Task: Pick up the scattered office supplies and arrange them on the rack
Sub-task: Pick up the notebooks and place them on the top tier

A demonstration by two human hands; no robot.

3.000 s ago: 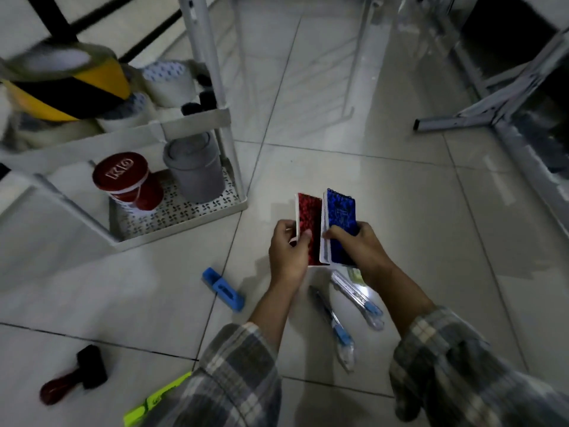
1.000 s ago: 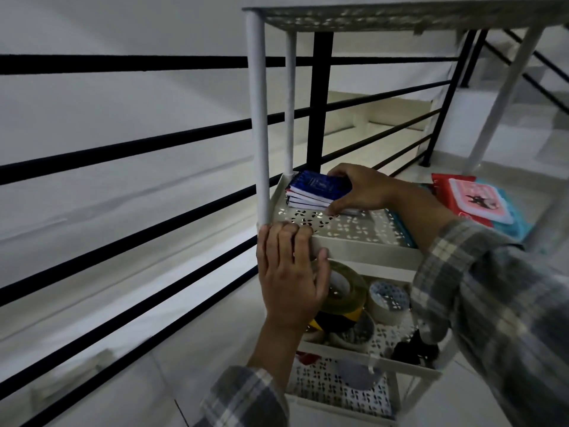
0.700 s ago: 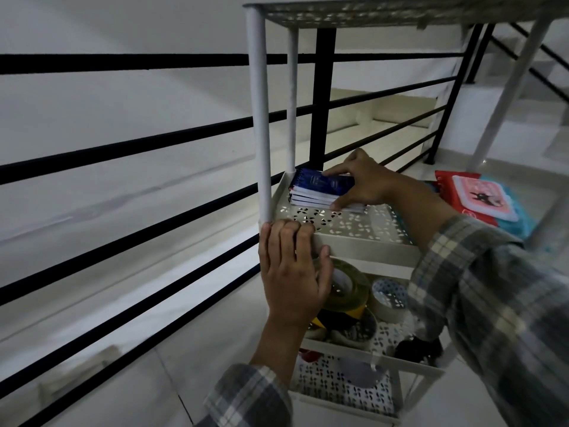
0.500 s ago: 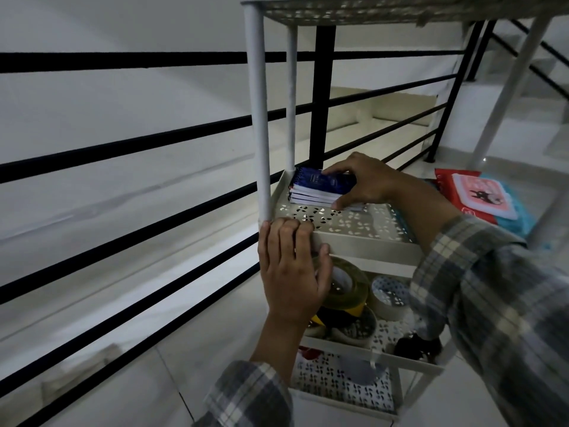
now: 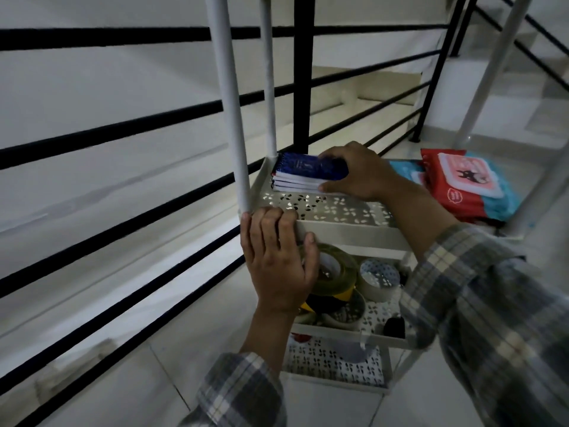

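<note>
Head view: three seconds ago the small notepads were fanned between both hands above the floor; now they lie as a stack (image 5: 300,175) in the back left corner of the rack's (image 5: 345,231) upper visible shelf, so this batch looks delivered. Over the last second the right hand (image 5: 357,174) has barely shifted: it lies curled around the stack's near end, fingers on top and thumb at the side, squaring it rather than lifting. The left hand (image 5: 277,257) stays clasped on the shelf's front corner, steadying the rack.

Counted: about four notepads, blue cover on top; two wipe packs (image 5: 462,183), stacked, at the shelf's right; on the shelf below, at least three tape rolls (image 5: 335,269), partly hidden.
</note>
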